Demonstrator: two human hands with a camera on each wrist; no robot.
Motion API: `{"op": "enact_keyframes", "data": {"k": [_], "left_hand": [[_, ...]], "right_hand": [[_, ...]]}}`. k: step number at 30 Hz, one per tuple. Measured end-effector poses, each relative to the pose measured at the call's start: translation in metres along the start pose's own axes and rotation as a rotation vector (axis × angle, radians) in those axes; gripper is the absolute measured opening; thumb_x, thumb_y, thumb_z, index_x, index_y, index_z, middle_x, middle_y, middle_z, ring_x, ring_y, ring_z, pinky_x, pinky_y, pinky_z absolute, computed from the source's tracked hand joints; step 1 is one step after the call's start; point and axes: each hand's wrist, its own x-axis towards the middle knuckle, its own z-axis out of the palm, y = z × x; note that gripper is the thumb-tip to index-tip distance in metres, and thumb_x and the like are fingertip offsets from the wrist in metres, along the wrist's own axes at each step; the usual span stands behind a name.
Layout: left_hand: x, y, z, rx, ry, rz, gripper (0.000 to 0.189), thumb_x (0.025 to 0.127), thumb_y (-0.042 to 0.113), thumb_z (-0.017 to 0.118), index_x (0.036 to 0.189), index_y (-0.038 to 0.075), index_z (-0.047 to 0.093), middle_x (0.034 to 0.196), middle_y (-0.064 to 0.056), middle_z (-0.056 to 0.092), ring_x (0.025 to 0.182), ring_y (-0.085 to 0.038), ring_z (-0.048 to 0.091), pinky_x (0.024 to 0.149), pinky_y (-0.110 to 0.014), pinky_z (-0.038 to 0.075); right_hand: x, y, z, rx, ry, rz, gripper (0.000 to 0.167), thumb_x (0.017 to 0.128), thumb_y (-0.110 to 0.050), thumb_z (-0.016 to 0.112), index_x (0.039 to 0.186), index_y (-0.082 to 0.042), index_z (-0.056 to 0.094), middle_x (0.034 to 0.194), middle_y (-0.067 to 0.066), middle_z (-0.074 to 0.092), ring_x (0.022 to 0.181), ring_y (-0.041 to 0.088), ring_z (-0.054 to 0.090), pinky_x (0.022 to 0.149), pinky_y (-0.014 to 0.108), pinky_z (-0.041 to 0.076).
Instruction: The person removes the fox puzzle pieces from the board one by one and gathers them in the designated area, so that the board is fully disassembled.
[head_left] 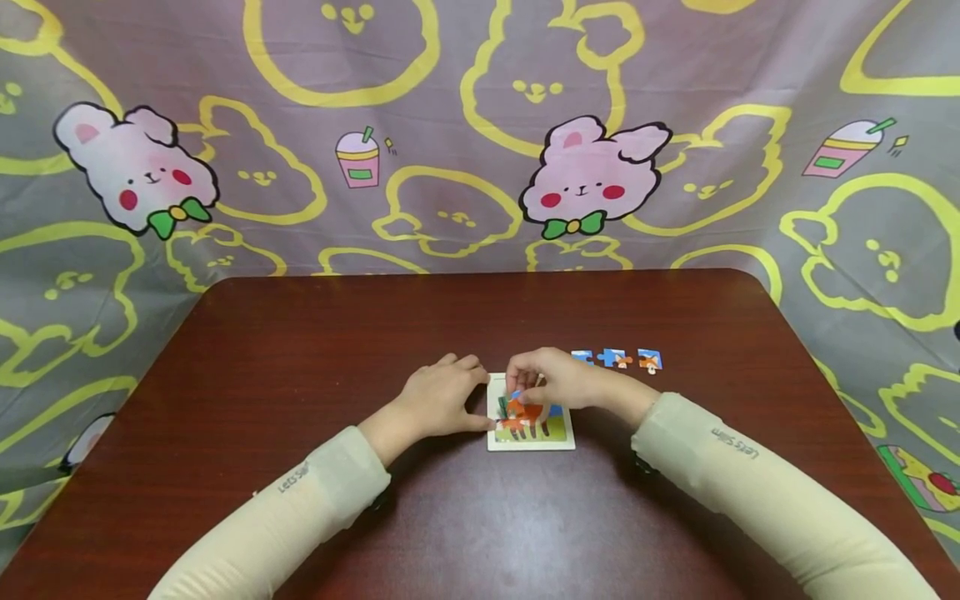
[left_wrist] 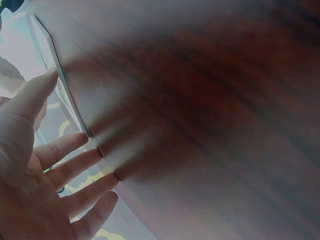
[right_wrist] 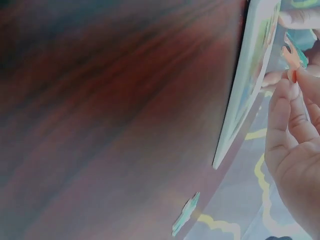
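Your right hand (head_left: 551, 379) pinches one small orange-and-teal jigsaw piece (right_wrist: 295, 61) over one rectangular white-framed animal puzzle (head_left: 531, 446); your left hand (head_left: 442, 398), fingers loosely spread, touches its left edge. Three flat printed loose pieces (head_left: 617, 358) lie beyond, right. Puzzle's well inside the reddish-brown wood-grain table (head_left: 337, 333) edges.

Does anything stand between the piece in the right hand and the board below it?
Nothing visible stands between the piece in the right hand and the board. The left hand is at the board's left edge; the loose pieces lie to the right.
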Motion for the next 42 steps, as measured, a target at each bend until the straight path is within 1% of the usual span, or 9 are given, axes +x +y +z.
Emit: {"op": "enact_keyframes", "data": {"k": [4, 10, 13, 19, 24, 29, 33, 37, 42], "left_hand": [[0.001, 0.0, 0.0, 0.008, 0.004, 0.003, 0.065, 0.076, 0.059, 0.078, 0.126, 0.018, 0.067, 0.122, 0.003, 0.062, 0.108, -0.02, 0.057, 0.076, -0.043, 0.056], [0.001, 0.0, 0.0, 0.012, -0.001, 0.003, 0.066, 0.076, 0.06, 0.078, 0.126, 0.018, 0.067, 0.122, 0.003, 0.062, 0.107, -0.02, 0.057, 0.076, -0.041, 0.055], [0.0, 0.0, -0.001, 0.008, 0.0, 0.001, 0.066, 0.076, 0.059, 0.078, 0.126, 0.018, 0.067, 0.122, 0.003, 0.062, 0.106, -0.02, 0.057, 0.076, -0.042, 0.055], [-0.002, 0.002, -0.001, -0.001, 0.008, 0.003, 0.065, 0.076, 0.057, 0.079, 0.126, 0.017, 0.067, 0.122, 0.003, 0.062, 0.108, -0.022, 0.057, 0.077, -0.044, 0.055], [-0.002, 0.002, -0.001, -0.002, 0.011, 0.002, 0.065, 0.076, 0.057, 0.079, 0.126, 0.017, 0.067, 0.122, 0.002, 0.062, 0.108, -0.023, 0.057, 0.077, -0.044, 0.055], [-0.002, 0.002, -0.001, -0.004, 0.01, 0.001, 0.066, 0.076, 0.057, 0.079, 0.126, 0.017, 0.067, 0.121, 0.003, 0.062, 0.108, -0.022, 0.057, 0.077, -0.044, 0.055], [-0.002, 0.001, 0.0, 0.001, 0.007, -0.002, 0.066, 0.076, 0.058, 0.079, 0.127, 0.018, 0.067, 0.122, 0.004, 0.062, 0.109, -0.021, 0.057, 0.078, -0.044, 0.055], [-0.001, 0.001, -0.001, 0.002, 0.011, 0.0, 0.066, 0.075, 0.058, 0.079, 0.126, 0.018, 0.067, 0.121, 0.004, 0.062, 0.108, -0.021, 0.057, 0.077, -0.044, 0.055], [-0.001, 0.001, -0.001, -0.001, 0.009, 0.002, 0.065, 0.075, 0.058, 0.079, 0.126, 0.018, 0.067, 0.12, 0.004, 0.062, 0.107, -0.02, 0.057, 0.076, -0.044, 0.055]], "right_hand": [[-0.005, 0.002, -0.006, 0.03, 0.029, 0.024, 0.009, 0.091, -0.001, 0.068, 0.095, -0.008, 0.066, 0.084, 0.001, 0.066, 0.08, 0.011, 0.06, 0.076, 0.029, 0.053], [-0.016, 0.009, -0.013, 0.05, 0.063, 0.077, 0.007, 0.091, -0.004, 0.069, 0.095, -0.009, 0.066, 0.082, 0.003, 0.065, 0.077, 0.013, 0.06, 0.068, 0.027, 0.051], [-0.021, 0.011, -0.017, 0.037, 0.081, 0.079, 0.007, 0.09, -0.004, 0.07, 0.095, -0.008, 0.067, 0.082, 0.002, 0.064, 0.076, 0.014, 0.059, 0.07, 0.027, 0.05], [-0.035, 0.017, -0.025, 0.0, 0.126, 0.092, 0.008, 0.089, -0.003, 0.072, 0.094, -0.008, 0.068, 0.082, 0.0, 0.065, 0.08, 0.013, 0.059, 0.079, 0.03, 0.051], [-0.048, 0.023, -0.031, -0.01, 0.156, 0.144, 0.009, 0.088, 0.0, 0.07, 0.094, -0.006, 0.068, 0.08, 0.0, 0.064, 0.077, 0.013, 0.057, 0.071, 0.027, 0.049], [-0.059, 0.029, -0.036, 0.0, 0.165, 0.17, 0.008, 0.089, 0.002, 0.069, 0.095, -0.003, 0.068, 0.079, 0.002, 0.065, 0.072, 0.013, 0.058, 0.066, 0.024, 0.049], [-0.066, 0.032, -0.037, -0.003, 0.168, 0.19, 0.008, 0.089, 0.004, 0.067, 0.095, -0.002, 0.068, 0.078, 0.003, 0.064, 0.07, 0.012, 0.057, 0.064, 0.024, 0.048], [-0.07, 0.034, -0.038, -0.019, 0.168, 0.23, 0.007, 0.089, 0.002, 0.069, 0.094, -0.003, 0.068, 0.078, 0.002, 0.064, 0.068, 0.014, 0.058, 0.062, 0.024, 0.047], [-0.071, 0.036, -0.037, 0.009, 0.172, 0.261, 0.008, 0.088, 0.004, 0.068, 0.094, -0.001, 0.067, 0.078, 0.004, 0.063, 0.069, 0.016, 0.058, 0.061, 0.025, 0.046]]}}
